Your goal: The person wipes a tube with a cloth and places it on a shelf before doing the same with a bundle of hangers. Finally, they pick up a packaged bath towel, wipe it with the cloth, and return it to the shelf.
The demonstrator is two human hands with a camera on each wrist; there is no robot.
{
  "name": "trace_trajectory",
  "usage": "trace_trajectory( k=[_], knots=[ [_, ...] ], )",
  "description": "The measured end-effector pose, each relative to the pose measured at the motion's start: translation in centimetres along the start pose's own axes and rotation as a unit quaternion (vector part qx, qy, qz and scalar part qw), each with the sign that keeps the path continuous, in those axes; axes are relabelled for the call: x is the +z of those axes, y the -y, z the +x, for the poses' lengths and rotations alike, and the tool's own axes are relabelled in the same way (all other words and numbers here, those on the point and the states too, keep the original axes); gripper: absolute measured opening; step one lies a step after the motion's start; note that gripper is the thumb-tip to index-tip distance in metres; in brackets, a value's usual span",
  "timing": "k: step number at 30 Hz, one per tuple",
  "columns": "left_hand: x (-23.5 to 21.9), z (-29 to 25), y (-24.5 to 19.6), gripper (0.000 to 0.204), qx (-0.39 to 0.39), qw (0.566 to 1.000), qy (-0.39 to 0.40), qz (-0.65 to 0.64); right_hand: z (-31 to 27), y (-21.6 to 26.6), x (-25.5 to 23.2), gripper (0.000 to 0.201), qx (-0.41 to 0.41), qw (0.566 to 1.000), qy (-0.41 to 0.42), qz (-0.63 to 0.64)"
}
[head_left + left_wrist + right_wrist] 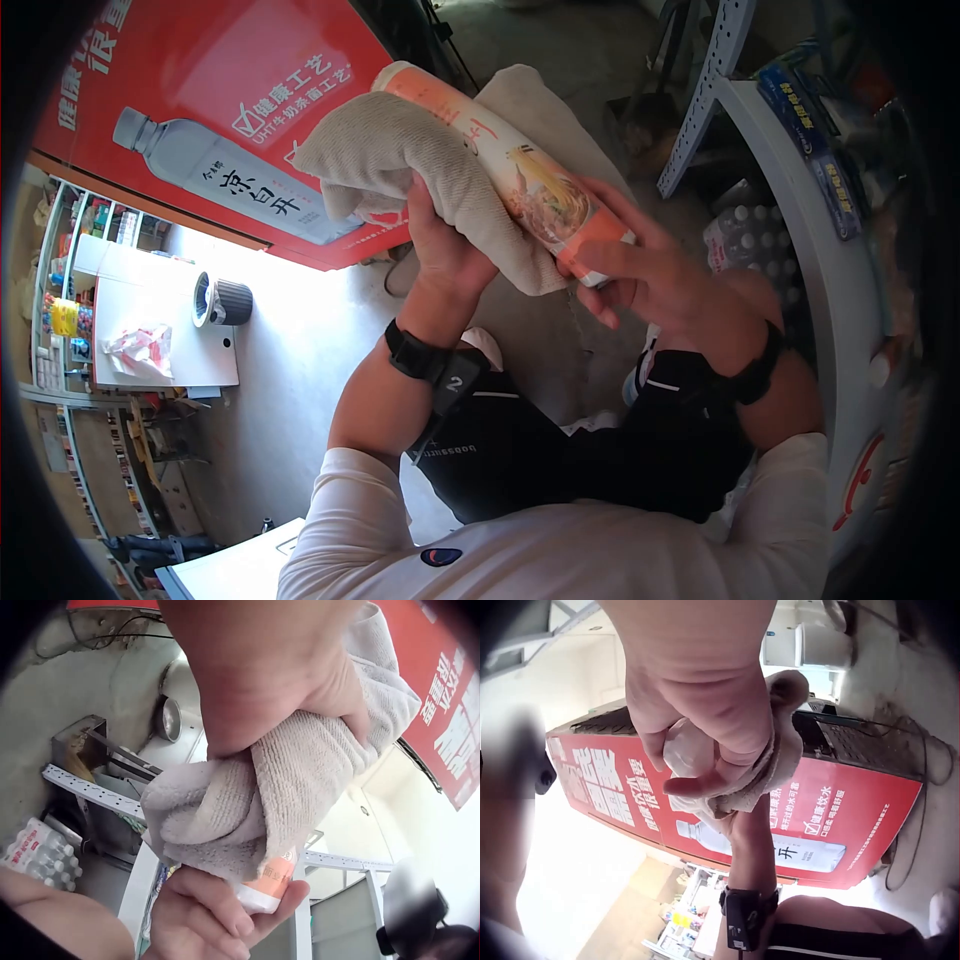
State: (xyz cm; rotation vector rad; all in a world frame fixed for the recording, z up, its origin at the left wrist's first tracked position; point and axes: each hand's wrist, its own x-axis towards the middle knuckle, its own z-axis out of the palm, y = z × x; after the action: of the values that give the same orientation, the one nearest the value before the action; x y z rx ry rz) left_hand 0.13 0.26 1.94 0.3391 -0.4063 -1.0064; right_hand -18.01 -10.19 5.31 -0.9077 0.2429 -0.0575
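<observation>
A long cylindrical packet of noodles (545, 180), white and orange with a printed noodle bowl, slants across the upper middle of the head view. My right hand (660, 270) grips its lower end; the packet's pale round end (688, 748) shows between thumb and fingers in the right wrist view. A beige ribbed towel (395, 140) lies along the packet's left side, and part of it shows beyond the far side. My left hand (445, 240) holds the bunched towel against the packet. In the left wrist view, towel folds (300, 772) cover most of the packet.
A large red printed box (220, 110) stands at upper left. Grey metal shelving (830, 230) with boxes curves along the right, near shrink-wrapped bottles (750, 240). Left of me are a white table (170, 360), a dark ribbed bin (235, 302) and stocked shelves.
</observation>
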Motion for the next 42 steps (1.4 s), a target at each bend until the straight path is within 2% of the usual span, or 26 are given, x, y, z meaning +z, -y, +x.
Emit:
trace_trajectory(
  k=[2,3,4,6,8,11,14,17,19,21,22,23,24,26,29,33,34,35,37,41,42],
  knots=[
    [0.4,0.2,-0.3,0.058,0.014,1.0,-0.004,-0.017,0.4,0.0,-0.4,0.071,-0.028,0.998,0.004,-0.048],
    [0.4,0.4,-0.5,0.058,0.043,0.999,-0.005,-0.002,0.9,-0.5,-0.6,0.068,-0.139,0.978,-0.008,-0.157],
    [0.3,0.8,-0.8,0.057,0.072,0.997,-0.007,0.013,1.6,-1.5,-0.8,0.065,-0.246,0.933,-0.02,-0.261],
    [0.1,1.1,-1.5,0.058,0.112,0.993,-0.019,0.034,1.7,-2.0,-0.8,0.063,-0.341,0.837,-0.06,-0.424],
    [0.2,1.4,-2.5,0.059,0.135,0.989,-0.031,0.049,1.1,-1.3,-0.6,0.066,-0.335,0.763,-0.106,-0.543],
    [0.1,1.8,-3.0,0.063,0.124,0.989,-0.068,0.038,0.9,-1.1,-0.9,0.07,-0.331,0.634,-0.144,-0.684],
    [-0.4,1.8,-2.3,0.066,0.078,0.993,-0.085,0.01,0.5,-1.2,-0.4,0.072,-0.329,0.62,-0.148,-0.696],
    [-0.5,1.3,-2.1,0.069,-0.014,0.998,-0.03,0.059,0.6,-1.4,-0.5,0.071,-0.315,0.726,-0.122,-0.599],
    [-0.3,0.8,-1.6,0.076,-0.038,0.992,-0.029,0.114,1.7,-2.0,-1.4,0.069,-0.364,0.782,-0.086,-0.499],
    [-0.2,0.1,-1.0,0.08,-0.064,0.987,-0.002,0.15,1.3,-1.7,-1.4,0.065,-0.299,0.882,-0.068,-0.358],
    [-0.3,-0.3,-0.7,0.081,-0.077,0.984,0.025,0.159,0.3,-0.6,-0.5,0.062,-0.208,0.94,-0.065,-0.264],
    [-0.5,-0.6,-0.4,0.082,-0.09,0.98,0.052,0.167,-0.3,0.0,0.0,0.059,-0.112,0.978,-0.06,-0.164],
    [-1.4,-0.8,-0.1,0.081,-0.103,0.979,0.076,0.16,-0.3,0.0,-0.2,0.057,-0.094,0.993,-0.01,-0.071],
    [-3.3,-1.2,0.4,0.082,-0.129,0.973,0.124,0.146,-0.1,-0.2,-1.1,0.054,-0.056,0.987,0.092,0.117],
    [-2.6,-1.5,0.2,0.079,-0.101,0.973,0.105,0.178,0.0,0.0,-2.0,0.052,-0.004,0.987,0.097,0.131],
    [-0.5,-0.8,-0.3,0.071,-0.035,0.997,0.047,0.053,-0.2,-0.3,-0.1,0.056,-0.091,0.991,0.004,-0.098],
    [-0.2,-0.6,-0.5,0.068,-0.008,0.998,0.03,0.047,0.4,-0.9,-0.2,0.058,-0.192,0.959,-0.013,-0.208],
    [-0.1,-0.3,-0.8,0.066,0.019,0.999,0.013,0.042,1.3,-2.0,-0.5,0.06,-0.289,0.904,-0.03,-0.314],
    [-0.2,0.2,-1.4,0.062,0.042,0.999,0.015,0.031,1.5,-2.3,-0.5,0.067,-0.344,0.834,-0.05,-0.429],
    [-0.3,0.9,-1.9,0.062,0.055,0.997,-0.035,0.041,0.3,-0.8,0.6,0.077,-0.209,0.854,-0.061,-0.472],
    [-0.5,0.8,-1.9,0.062,0.02,0.998,-0.026,0.048,0.3,-0.8,0.7,0.079,-0.177,0.858,-0.063,-0.477]
  ],
)
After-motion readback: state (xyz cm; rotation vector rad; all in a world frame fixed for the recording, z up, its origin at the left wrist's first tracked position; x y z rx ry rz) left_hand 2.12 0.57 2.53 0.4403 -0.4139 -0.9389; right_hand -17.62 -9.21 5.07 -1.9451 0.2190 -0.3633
